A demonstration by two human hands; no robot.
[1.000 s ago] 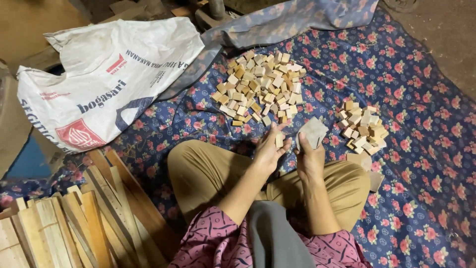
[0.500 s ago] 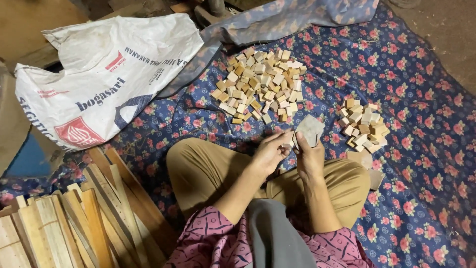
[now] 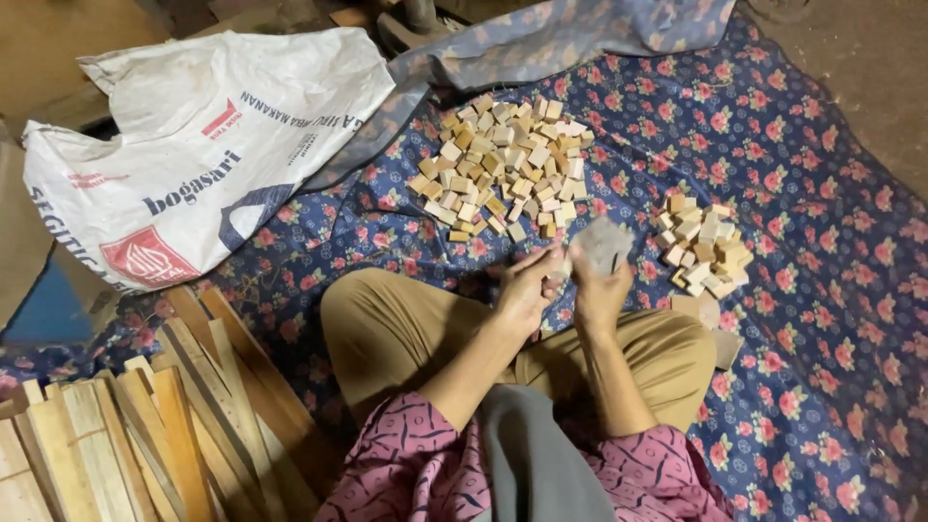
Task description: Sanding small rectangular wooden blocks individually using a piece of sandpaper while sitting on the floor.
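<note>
Little is changed since the earlier head-view frames: both hands are kept together above the knees, and the grey piece in the right hand is tilted slightly more upright than a second ago.

From the head view, the left hand point(image 3: 527, 290) is closed around a small wooden block point(image 3: 559, 265), of which only a pale end is shown at the fingertips. The right hand point(image 3: 597, 290) is clamped on a grey sheet point(image 3: 604, 244), seemingly sandpaper, held just right of the block and touching it. The two hands are pressed close together, thumbs nearly meeting.

The block's long axis cannot be told; too much is hidden by the fingers.

Far from the hands, slightly left, a large heap of blocks point(image 3: 507, 164) is spread on the flowered cloth point(image 3: 822, 290). A smaller heap point(image 3: 704, 246) is found just right of the right hand, which is the nearer hand to it. A white sack point(image 3: 203, 155) lies far left, and wooden slats point(image 3: 145, 425) are stacked near left.
</note>
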